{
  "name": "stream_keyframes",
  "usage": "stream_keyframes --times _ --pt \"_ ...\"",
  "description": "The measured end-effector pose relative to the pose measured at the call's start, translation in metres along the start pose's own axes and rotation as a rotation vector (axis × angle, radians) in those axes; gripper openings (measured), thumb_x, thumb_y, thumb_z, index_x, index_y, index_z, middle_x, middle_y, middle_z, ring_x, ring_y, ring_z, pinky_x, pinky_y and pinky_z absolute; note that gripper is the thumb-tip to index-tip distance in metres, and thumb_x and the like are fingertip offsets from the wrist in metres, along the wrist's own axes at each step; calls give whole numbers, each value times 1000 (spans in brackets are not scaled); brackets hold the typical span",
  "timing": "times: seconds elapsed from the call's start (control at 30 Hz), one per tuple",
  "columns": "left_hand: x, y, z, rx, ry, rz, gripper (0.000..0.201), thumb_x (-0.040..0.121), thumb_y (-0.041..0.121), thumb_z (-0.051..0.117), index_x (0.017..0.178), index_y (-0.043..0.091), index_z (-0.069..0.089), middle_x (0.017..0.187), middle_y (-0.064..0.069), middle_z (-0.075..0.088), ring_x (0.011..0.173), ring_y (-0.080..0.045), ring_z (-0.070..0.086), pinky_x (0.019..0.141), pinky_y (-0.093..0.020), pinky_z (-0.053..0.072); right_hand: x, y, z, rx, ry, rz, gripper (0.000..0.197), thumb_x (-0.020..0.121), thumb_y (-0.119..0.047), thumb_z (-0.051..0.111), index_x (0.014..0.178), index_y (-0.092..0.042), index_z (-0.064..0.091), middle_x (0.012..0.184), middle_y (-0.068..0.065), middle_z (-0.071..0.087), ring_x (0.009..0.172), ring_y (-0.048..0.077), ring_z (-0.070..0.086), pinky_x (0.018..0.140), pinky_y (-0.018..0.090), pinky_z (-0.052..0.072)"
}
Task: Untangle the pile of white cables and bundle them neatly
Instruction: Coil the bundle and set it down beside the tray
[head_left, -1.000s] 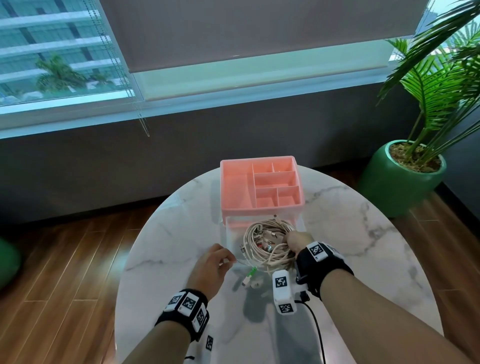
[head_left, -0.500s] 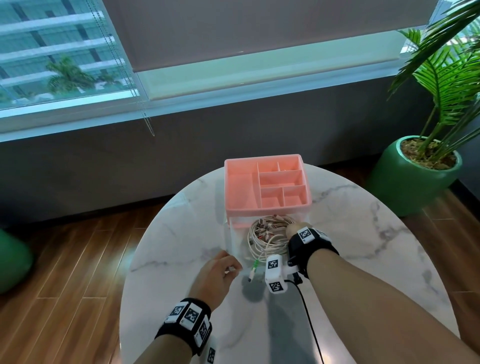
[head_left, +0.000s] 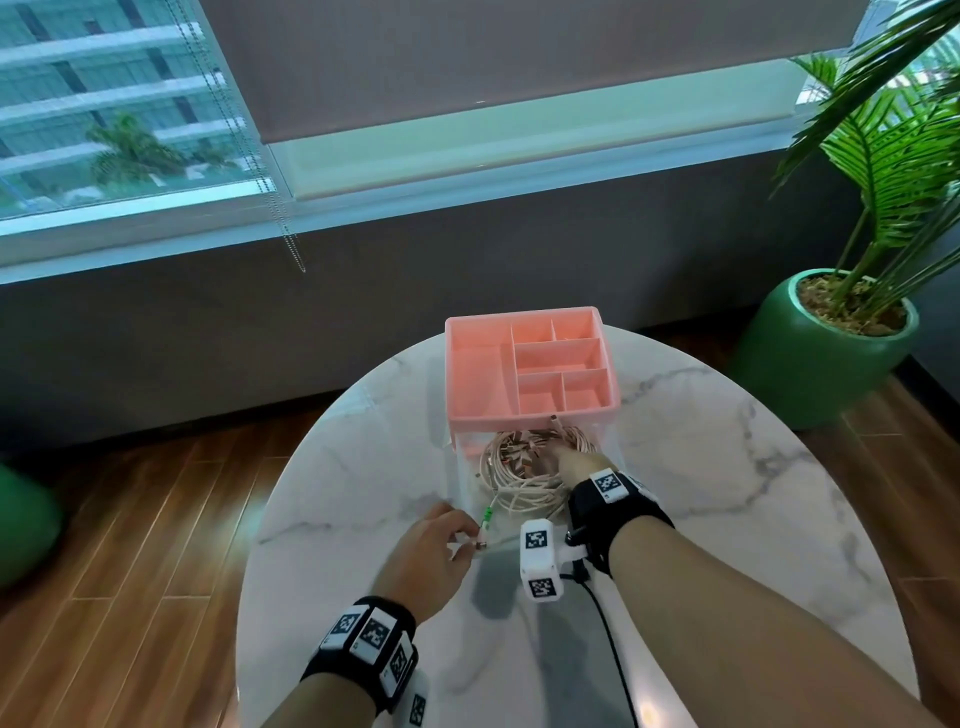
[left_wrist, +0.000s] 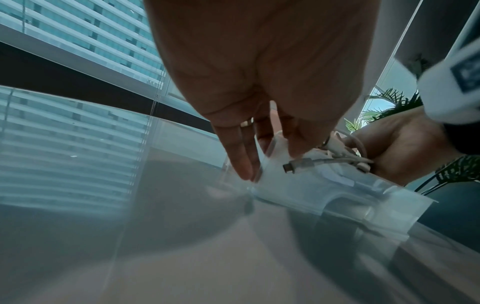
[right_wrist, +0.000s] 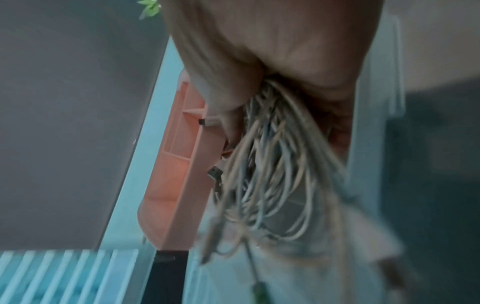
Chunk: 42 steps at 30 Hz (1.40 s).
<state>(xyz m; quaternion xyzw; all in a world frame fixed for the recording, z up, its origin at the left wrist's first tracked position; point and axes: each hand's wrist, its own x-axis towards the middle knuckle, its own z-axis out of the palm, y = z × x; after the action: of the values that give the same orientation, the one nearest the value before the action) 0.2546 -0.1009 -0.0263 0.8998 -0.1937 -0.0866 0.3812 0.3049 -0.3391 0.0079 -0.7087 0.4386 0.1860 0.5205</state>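
A coil of white cables (head_left: 519, 470) lies in the clear drawer (head_left: 460, 483) pulled out at the front of the pink organizer (head_left: 478, 379). My right hand (head_left: 576, 462) reaches into the drawer and grips the bundled cables (right_wrist: 272, 174) in its fist. One cable end with a green plug (head_left: 487, 515) hangs over the drawer's front. My left hand (head_left: 452, 540) is at the drawer's front left corner, with its fingers (left_wrist: 241, 162) and thumb pinching the clear drawer wall (left_wrist: 337, 195). A loose cable plug (left_wrist: 301, 164) sticks out beside my thumb.
The organizer stands at the far middle of a round marble table (head_left: 727, 467). A potted palm in a green pot (head_left: 810, 353) stands on the floor at the right. Another green object (head_left: 21, 525) sits at the left edge. A dark wall and a window lie beyond.
My right hand has pushed the cable coil farther into the drawer toward the pink organizer. The left hand has stayed at the drawer's front corner.
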Motion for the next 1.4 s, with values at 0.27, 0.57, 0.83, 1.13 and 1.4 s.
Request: stream_keyframes --times 0.27,0.57,0.83,1.13,1.4 --pt "-4 12 2 20 11 -107 56 69 77 67 92 26 69 98 15 56 89 -4 60 79 -25 52 -16 7 -24 -510 -71 -296 74 94 -65 46 129 -1 58 123 16 66 103 30 64 90 34 48" --pt "-1 4 14 69 99 -74 20 79 34 85 89 23 71 94 12 58 83 -9 63 78 -32 56 -41 31 -62 -977 -23 -1153 72 81 -68 58 140 -29 45 139 -6 45 118 16 51 98 37 51" --pt "-10 0 11 -149 112 -157 44 73 17 90 104 32 63 100 10 66 86 -9 66 76 -30 59 -15 26 -39 -1163 -172 -1246 48 85 -47 70 126 -26 59 119 -8 61 103 16 51 94 38 46" --pt "-14 1 12 -230 206 -266 32 81 7 83 89 30 62 91 9 72 83 0 69 71 -12 52 -8 10 -25 -1185 -342 -1041 46 88 -52 65 123 -22 63 111 -1 59 101 19 56 94 41 48" --pt "-18 0 11 -252 226 -262 21 85 18 82 94 30 67 90 14 75 84 1 69 76 -24 56 -6 20 -28 -1258 -287 -1161 45 90 -61 54 107 -21 61 103 -1 58 95 20 53 86 37 46"
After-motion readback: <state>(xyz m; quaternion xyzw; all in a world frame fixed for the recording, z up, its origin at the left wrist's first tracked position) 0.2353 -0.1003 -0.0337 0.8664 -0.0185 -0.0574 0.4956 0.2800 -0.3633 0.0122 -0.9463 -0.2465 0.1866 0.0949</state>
